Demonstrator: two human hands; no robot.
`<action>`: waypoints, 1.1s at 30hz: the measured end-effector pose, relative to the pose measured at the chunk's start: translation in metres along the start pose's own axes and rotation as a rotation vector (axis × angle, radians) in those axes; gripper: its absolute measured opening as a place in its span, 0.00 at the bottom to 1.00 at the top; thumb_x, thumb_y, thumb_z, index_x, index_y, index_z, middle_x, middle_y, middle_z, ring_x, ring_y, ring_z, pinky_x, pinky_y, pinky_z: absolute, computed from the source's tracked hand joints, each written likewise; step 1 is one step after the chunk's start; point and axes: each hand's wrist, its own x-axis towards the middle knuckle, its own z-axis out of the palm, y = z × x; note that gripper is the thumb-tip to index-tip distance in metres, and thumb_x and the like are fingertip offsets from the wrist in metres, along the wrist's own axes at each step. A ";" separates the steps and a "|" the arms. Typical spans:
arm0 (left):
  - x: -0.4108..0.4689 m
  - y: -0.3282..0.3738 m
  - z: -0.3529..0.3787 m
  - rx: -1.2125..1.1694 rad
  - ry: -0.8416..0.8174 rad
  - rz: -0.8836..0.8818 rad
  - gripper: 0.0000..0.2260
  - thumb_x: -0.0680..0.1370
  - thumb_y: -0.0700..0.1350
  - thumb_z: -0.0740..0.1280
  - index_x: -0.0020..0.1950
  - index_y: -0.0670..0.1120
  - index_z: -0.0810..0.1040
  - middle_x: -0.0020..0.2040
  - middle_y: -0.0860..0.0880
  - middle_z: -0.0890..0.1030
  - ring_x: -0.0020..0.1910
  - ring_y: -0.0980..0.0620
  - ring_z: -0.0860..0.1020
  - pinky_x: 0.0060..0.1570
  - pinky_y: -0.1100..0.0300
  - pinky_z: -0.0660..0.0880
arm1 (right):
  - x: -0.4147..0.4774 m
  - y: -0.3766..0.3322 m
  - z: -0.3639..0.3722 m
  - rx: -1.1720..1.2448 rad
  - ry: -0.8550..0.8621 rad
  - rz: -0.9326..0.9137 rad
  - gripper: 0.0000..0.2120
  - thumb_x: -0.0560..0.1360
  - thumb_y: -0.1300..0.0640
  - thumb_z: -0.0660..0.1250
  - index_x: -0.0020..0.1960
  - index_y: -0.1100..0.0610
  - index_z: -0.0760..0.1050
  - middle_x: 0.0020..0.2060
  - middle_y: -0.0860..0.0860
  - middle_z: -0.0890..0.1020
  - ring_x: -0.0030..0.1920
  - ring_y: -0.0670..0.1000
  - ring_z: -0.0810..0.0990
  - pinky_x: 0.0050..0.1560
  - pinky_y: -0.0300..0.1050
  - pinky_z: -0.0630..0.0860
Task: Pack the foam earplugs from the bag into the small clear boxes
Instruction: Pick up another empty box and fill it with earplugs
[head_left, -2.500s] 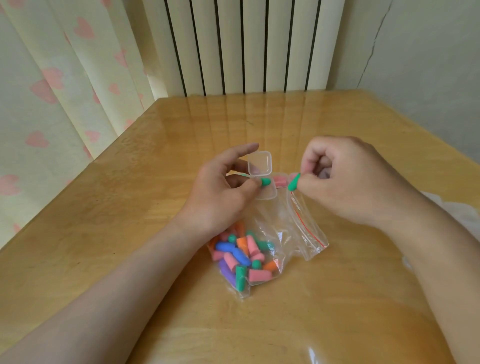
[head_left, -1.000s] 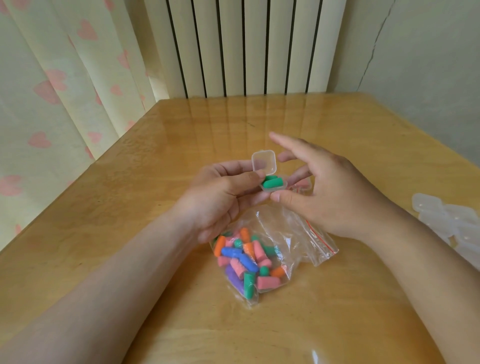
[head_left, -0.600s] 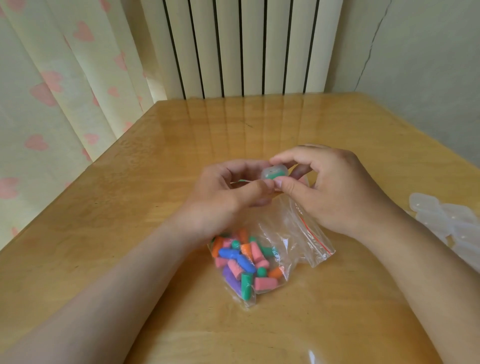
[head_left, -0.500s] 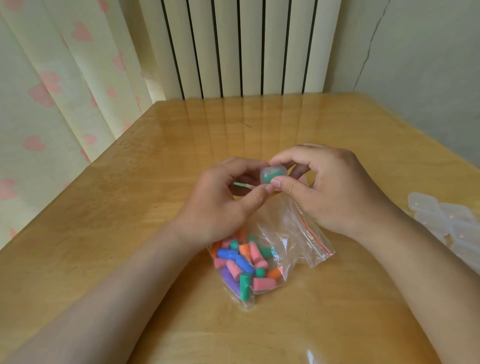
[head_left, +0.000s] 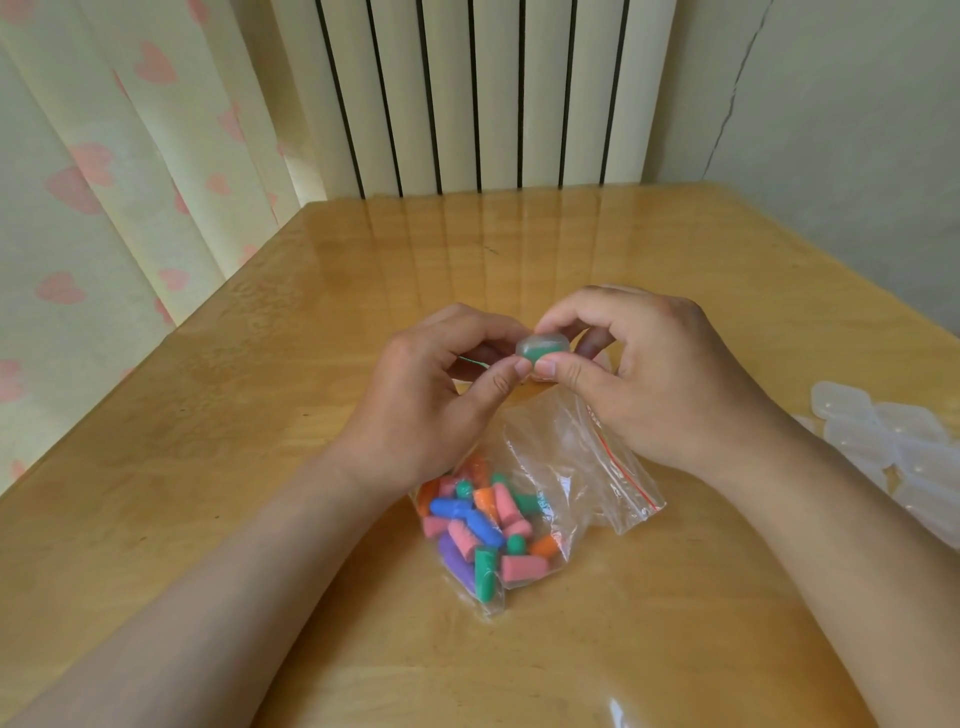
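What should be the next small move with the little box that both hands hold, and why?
Probably set the small clear box down, perhaps beside the empty boxes on the right. Its lid looks closed over green earplugs, pinched between the left hand and right hand, while the bag holds many more earplugs.

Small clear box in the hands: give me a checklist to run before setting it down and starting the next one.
1. Lid down on the small clear box: ok, looks closed; latch cannot tell.
2. Green earplugs inside it: ok, green shows through.
3. Both hands holding it: ok, left hand and right hand pinch it.
4. Earplugs left in the bag: ok, many remain.
5. Empty boxes within reach: ok, piled at right.
6. Bag mouth open: cannot tell.
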 end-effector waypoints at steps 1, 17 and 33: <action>0.000 0.000 0.000 0.002 -0.001 0.003 0.08 0.76 0.40 0.73 0.55 0.44 0.84 0.48 0.48 0.82 0.45 0.51 0.82 0.45 0.61 0.79 | 0.000 -0.001 0.000 0.007 -0.004 0.012 0.05 0.73 0.53 0.75 0.48 0.48 0.81 0.42 0.42 0.82 0.41 0.45 0.81 0.39 0.36 0.75; 0.000 -0.007 0.003 0.001 0.083 -0.141 0.16 0.75 0.37 0.67 0.61 0.49 0.78 0.47 0.51 0.81 0.44 0.54 0.81 0.46 0.67 0.76 | 0.007 0.015 -0.017 -0.126 0.091 0.319 0.10 0.70 0.57 0.77 0.48 0.47 0.80 0.47 0.43 0.83 0.46 0.44 0.82 0.50 0.45 0.80; 0.000 -0.005 0.004 0.015 0.054 -0.167 0.16 0.73 0.38 0.63 0.59 0.49 0.79 0.46 0.50 0.81 0.43 0.50 0.81 0.45 0.63 0.77 | 0.009 0.035 -0.017 -0.442 -0.081 0.554 0.12 0.72 0.65 0.67 0.52 0.53 0.78 0.50 0.52 0.80 0.49 0.54 0.74 0.43 0.42 0.69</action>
